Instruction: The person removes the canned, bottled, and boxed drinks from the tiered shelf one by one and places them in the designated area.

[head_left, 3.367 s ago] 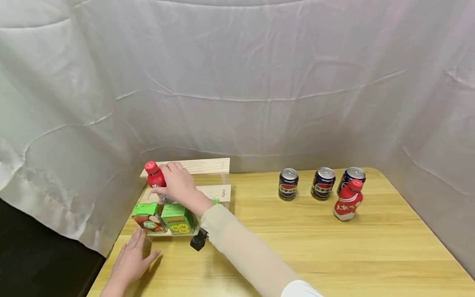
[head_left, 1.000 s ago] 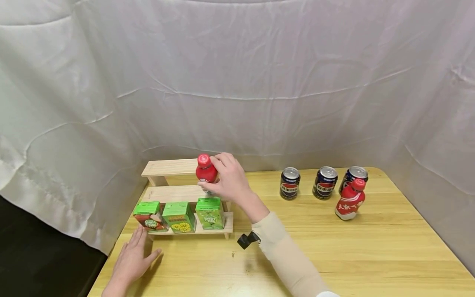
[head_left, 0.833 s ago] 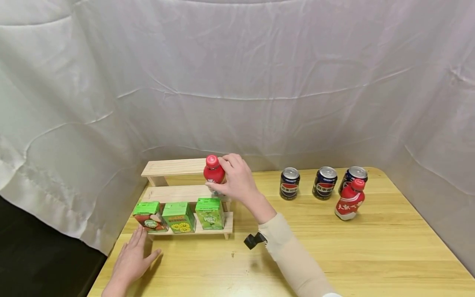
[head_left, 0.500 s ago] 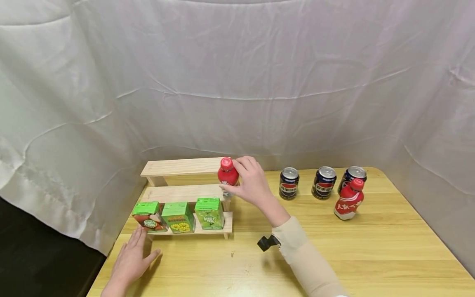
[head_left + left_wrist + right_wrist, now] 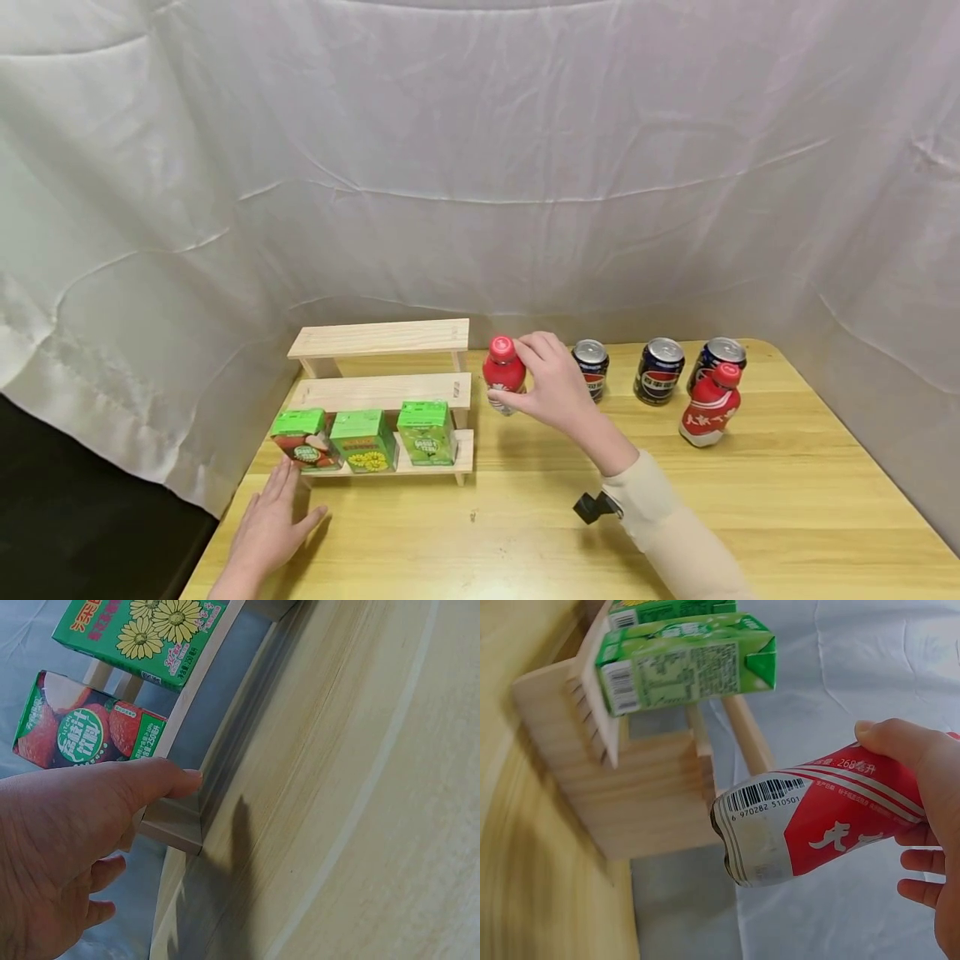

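Grey-white fabric (image 5: 540,167) hangs behind a wooden table (image 5: 540,533) as a person's left hand (image 5: 267,529) rests at far left, fingers extended, thumb spread and its grip on nothing, near the front left corner of a three-tier wooden rack (image 5: 382,337). (Whether its fingertips touch the rack is hard to tell.) Along the lowest shelf, from the left, stand a red-fronted carton (image 5: 307,450) with a green top, a flower-printed carton (image 5: 365,450) in green and yellow, and a light green carton (image 5: 429,437), each set apart from the next. Just right of the rack, the right hand (image 5: 558,387) grasps a red bottle (image 5: 503,371) by its upper part, thumb and fingers curled round it, cap uppermost. A beige sleeve (image 5: 675,533) runs from that wrist, a small black camera (image 5: 596,507) strapped there. Farther right come a first dark blue can (image 5: 594,367), half hidden by the hand, a second can (image 5: 659,372) and a third can (image 5: 720,351), with another red bottle (image 5: 707,415) in front.
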Demonstrator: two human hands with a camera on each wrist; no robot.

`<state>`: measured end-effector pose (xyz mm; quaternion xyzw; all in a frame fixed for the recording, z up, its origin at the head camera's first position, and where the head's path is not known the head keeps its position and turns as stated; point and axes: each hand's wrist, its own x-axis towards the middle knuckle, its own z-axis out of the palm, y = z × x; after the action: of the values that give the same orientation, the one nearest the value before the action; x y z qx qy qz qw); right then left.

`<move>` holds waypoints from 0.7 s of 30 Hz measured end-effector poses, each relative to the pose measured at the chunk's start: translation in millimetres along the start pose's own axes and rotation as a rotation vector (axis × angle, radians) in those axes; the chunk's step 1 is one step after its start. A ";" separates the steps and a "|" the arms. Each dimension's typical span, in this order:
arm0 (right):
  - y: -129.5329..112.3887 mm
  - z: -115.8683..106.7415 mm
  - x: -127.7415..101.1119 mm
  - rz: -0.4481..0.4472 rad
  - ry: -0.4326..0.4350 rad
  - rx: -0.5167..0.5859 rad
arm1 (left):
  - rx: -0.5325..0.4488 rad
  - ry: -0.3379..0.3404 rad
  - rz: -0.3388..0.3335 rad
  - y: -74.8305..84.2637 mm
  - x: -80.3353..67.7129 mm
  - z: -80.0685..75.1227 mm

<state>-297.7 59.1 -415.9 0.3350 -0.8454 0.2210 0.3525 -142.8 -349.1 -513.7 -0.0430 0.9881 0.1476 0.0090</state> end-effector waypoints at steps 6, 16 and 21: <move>11.6 -8.9 -15.3 -0.018 0.003 -0.013 | 0.002 0.015 0.007 0.0 -0.4 -0.2; 30.9 -22.9 -43.2 0.022 0.007 0.013 | 0.002 -0.002 0.003 -1.5 1.6 0.7; 40.1 -31.5 -56.2 0.084 -0.023 0.003 | 0.004 0.005 0.004 -0.4 0.7 -0.2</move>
<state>-283.0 128.6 -442.6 0.3022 -0.8623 0.2329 0.3329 -143.5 -349.6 -513.6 -0.0414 0.9884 0.1458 0.0063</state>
